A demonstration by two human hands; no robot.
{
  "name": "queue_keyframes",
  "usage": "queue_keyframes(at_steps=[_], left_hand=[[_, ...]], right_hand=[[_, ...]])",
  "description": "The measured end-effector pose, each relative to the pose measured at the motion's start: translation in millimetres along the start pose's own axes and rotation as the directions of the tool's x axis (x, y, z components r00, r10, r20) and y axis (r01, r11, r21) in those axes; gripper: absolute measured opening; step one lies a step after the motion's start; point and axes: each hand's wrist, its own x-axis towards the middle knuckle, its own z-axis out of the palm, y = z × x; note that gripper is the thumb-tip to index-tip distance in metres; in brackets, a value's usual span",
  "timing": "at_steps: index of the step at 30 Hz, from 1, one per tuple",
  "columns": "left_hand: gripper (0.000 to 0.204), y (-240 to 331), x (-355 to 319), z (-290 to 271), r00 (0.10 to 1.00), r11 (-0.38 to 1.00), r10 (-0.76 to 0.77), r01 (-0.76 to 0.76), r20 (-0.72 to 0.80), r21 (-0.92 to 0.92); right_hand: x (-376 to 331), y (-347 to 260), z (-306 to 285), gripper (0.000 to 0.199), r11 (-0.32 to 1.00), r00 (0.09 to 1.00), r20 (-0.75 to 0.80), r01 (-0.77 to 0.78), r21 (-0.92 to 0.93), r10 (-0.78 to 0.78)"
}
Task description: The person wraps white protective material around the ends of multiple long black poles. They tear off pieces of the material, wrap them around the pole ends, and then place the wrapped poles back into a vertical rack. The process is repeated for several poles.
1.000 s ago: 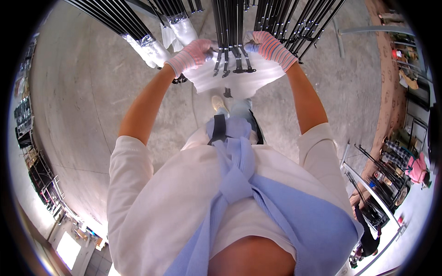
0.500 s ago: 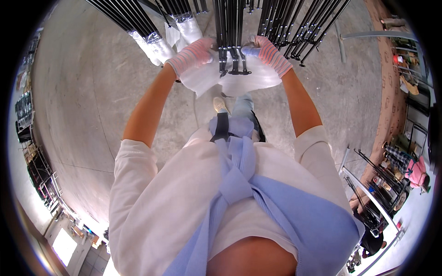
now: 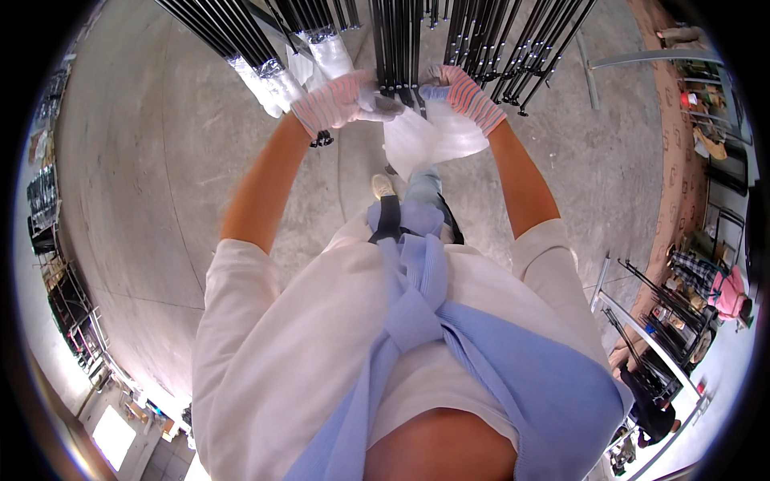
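Note:
A bundle of black metal tubes [image 3: 397,48] with flat tabs at their lower ends hangs in front of me, between my two gloved hands. A thin white foam sheet [image 3: 437,138] lies against the tube ends, its loose corner pointing down toward me. My left hand [image 3: 341,100], in a pink-striped glove, is closed at the bundle's left side. Its fingers reach across the tube ends and press the folded sheet there. On the other side my right hand [image 3: 461,96] grips the sheet's right part beside the tubes, with its fingertips partly hidden.
Tubes with white-wrapped ends [image 3: 261,76] hang to the left, and another wrapped group [image 3: 329,52] is closer. Several bare black tubes [image 3: 513,48] hang at the right. Grey concrete floor [image 3: 160,184] lies below. A metal rack [image 3: 650,337] and a person [image 3: 654,413] are at the lower right.
My left hand has moved in to the right across the tube ends, folding the sheet's left half over them. The right hand stays nearly in place.

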Motion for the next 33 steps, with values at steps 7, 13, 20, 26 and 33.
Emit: queue_keyframes(at_steps=[7,13,20,26,33], left_hand=[[0.041,-110,37,-30,0.932,0.959,-0.034,0.132,-0.361,0.250],[0.051,4,6,21,0.880,0.313,-0.091,0.469,-0.465,0.826],[0.023,-69,17,4,0.987,0.909,-0.125,0.072,-0.102,-0.410],[0.026,-28,11,11,0.981,0.830,-0.194,0.153,-0.021,-0.537],[0.023,-36,17,4,0.994,0.972,-0.010,-0.016,-0.107,-0.236]], right_hand=[[1,2,6,0.023,1.000,0.999,-0.033,-0.024,0.001,0.024],[-2,13,3,0.019,0.992,0.989,-0.143,-0.063,-0.107,0.047],[1,14,5,0.021,0.994,0.995,-0.097,0.002,-0.110,-0.013],[-50,-42,35,0.024,0.566,0.831,-0.395,-0.122,-0.816,-0.391],[-125,123,80,0.027,0.965,0.587,-0.769,-0.209,0.159,0.254]])
